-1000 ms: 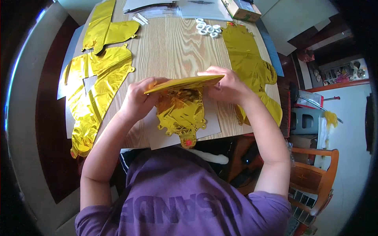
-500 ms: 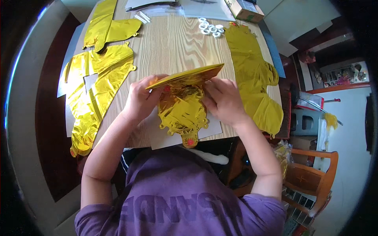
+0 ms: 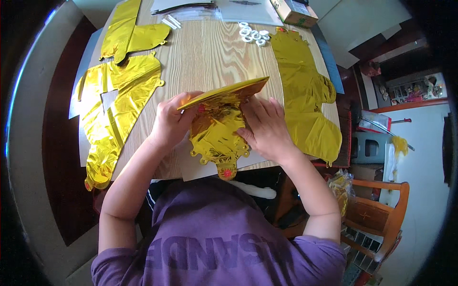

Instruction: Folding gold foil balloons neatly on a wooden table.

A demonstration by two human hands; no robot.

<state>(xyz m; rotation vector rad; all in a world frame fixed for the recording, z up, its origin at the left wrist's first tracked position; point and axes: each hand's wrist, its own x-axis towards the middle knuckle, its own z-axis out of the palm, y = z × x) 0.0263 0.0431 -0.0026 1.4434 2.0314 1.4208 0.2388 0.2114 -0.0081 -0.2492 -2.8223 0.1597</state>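
A gold foil balloon, flat and uninflated, lies before me at the table's near edge. Its lower part shows small tabs and a red mark on the end tab; the upper part is folded up into a tilted flap. My left hand is closed on the left side of that flap, thumb beneath it. My right hand lies flat against the balloon's right side, with fingers stretched under the flap and thumb apart on the foil. The flap hides some of its fingertips. White paper is partly visible under the balloon.
More flat gold foil balloons lie left and right on the wooden table. Farther back are white rings, short white sticks, a stack of sheets and a cardboard box. A wooden chair stands right.
My right hand has shifted left and inward over the foil, its thumb now resting on the balloon's lower part. My left hand keeps its hold on the flap.
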